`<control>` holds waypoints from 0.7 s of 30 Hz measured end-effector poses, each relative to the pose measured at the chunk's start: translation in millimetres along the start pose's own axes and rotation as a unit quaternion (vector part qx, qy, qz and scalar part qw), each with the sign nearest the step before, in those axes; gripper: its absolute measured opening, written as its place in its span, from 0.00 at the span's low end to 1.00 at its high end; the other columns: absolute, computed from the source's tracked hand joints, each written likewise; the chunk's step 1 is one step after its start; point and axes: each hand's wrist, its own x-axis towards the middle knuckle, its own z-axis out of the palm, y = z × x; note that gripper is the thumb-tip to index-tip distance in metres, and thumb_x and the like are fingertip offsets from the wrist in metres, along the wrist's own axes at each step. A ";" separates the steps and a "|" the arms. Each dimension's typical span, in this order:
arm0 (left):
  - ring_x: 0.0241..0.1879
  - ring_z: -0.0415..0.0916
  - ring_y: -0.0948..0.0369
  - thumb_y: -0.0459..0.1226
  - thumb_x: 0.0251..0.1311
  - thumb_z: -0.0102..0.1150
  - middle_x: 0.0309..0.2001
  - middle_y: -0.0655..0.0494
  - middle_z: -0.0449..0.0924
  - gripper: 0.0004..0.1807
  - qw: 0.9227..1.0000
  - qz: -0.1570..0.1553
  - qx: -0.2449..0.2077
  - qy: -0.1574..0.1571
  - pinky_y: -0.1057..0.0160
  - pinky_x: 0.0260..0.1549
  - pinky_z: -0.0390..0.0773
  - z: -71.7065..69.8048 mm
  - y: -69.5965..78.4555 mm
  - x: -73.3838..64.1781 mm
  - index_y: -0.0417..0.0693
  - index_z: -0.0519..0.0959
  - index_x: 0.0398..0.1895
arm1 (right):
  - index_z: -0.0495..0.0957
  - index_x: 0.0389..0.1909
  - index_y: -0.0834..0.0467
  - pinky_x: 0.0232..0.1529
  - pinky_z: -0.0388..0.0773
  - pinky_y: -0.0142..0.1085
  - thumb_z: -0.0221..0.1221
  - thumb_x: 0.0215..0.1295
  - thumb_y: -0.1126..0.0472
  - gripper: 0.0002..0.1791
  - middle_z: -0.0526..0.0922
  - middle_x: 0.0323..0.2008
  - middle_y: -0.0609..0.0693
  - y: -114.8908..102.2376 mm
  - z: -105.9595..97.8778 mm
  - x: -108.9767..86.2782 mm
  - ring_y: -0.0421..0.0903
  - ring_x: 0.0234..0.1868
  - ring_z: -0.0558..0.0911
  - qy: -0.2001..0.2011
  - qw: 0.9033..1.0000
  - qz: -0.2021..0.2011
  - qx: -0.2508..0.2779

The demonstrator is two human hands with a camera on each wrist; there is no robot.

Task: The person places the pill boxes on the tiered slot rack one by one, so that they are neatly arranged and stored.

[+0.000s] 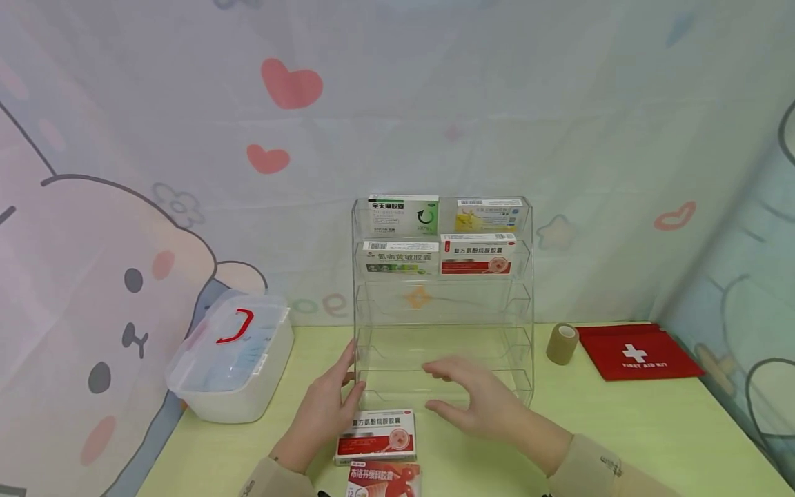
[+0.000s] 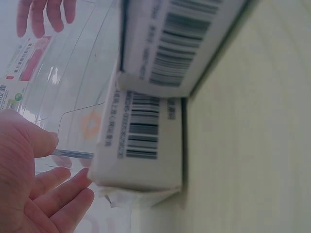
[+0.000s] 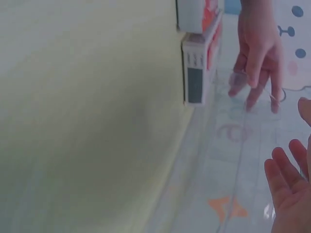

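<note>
A clear tiered display rack (image 1: 397, 325) stands upright on the table. My left hand (image 1: 326, 400) grips its left side edge low down, with the thumb in front and the fingers around the side. My right hand (image 1: 481, 397), slightly blurred, hovers before the lowest tiers with thumb and fingers apart and nothing between them. A red-and-white medicine box (image 1: 375, 438) lies just in front of the rack, beside my left hand. Nearer to me is a red medicine box (image 1: 384, 480), cut off by the frame. Their barcoded ends show large in the left wrist view.
Several medicine boxes stand in the rack's top two tiers, among them a green-and-white box (image 1: 404, 215). A white lidded case (image 1: 232, 359) with a red handle is at left. On the right are a tan bandage roll (image 1: 562, 344) and a red first aid pouch (image 1: 640, 352).
</note>
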 end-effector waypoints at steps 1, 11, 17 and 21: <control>0.62 0.90 0.47 0.38 0.77 0.67 0.77 0.44 0.78 0.48 1.000 -0.002 0.000 -0.001 0.41 0.65 0.86 0.2 0.1 0.1 0.53 0.51 0.92 | 0.82 0.69 0.55 0.58 0.90 0.41 0.76 0.69 0.55 0.29 0.89 0.62 0.48 -0.5 3.5 -1.5 0.47 0.55 0.90 -0.006 1.000 -0.007 0.004; 0.63 0.89 0.48 0.38 0.77 0.66 0.77 0.45 0.78 0.48 1.000 -0.004 -0.001 -0.002 0.41 0.66 0.86 -0.1 -0.4 0.6 0.55 0.50 0.92 | 0.83 0.65 0.51 0.59 0.89 0.39 0.72 0.75 0.54 0.21 0.89 0.61 0.47 -4.1 38.1 -13.4 0.49 0.56 0.89 -0.053 0.997 -0.002 0.056; 0.63 0.89 0.48 0.38 0.78 0.66 0.77 0.45 0.78 0.48 1.000 -0.008 -0.007 -0.008 0.41 0.66 0.86 -0.2 0.1 -0.1 0.56 0.50 0.92 | 0.84 0.64 0.54 0.58 0.90 0.38 0.72 0.74 0.55 0.21 0.89 0.61 0.47 -7.5 51.2 -18.5 0.49 0.58 0.89 -0.061 0.995 0.017 0.073; 0.62 0.89 0.47 0.38 0.77 0.66 0.77 0.45 0.78 0.48 1.000 -0.012 -0.008 -0.009 0.41 0.65 0.86 -0.3 -0.3 1.0 0.56 0.51 0.92 | 0.85 0.63 0.54 0.59 0.90 0.39 0.72 0.73 0.56 0.20 0.89 0.61 0.44 -9.3 55.7 -18.9 0.45 0.60 0.89 -0.066 0.994 0.034 0.078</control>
